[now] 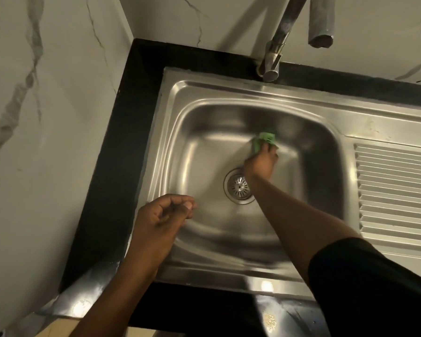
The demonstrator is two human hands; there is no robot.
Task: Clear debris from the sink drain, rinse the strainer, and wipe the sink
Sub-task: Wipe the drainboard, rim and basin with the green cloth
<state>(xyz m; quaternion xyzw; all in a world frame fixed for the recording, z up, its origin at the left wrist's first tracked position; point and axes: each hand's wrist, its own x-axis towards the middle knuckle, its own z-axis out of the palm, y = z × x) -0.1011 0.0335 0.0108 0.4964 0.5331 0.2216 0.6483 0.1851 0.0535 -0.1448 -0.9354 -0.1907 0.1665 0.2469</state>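
A stainless steel sink [204,132] fills the middle of the view. Its round strainer [238,187] sits in the drain, partly hidden by my right wrist. My right hand [261,164] reaches into the basin and grips a green cloth [264,141], pressing it on the basin floor just beyond the drain. My left hand [163,216] hovers over the sink's near left rim, fingers curled with the thumb against them, holding nothing that I can see.
A chrome tap [275,57] hangs over the sink's back edge. A ribbed draining board [394,188] lies to the right. A black counter [122,166] frames the sink, with marble walls on the left and behind.
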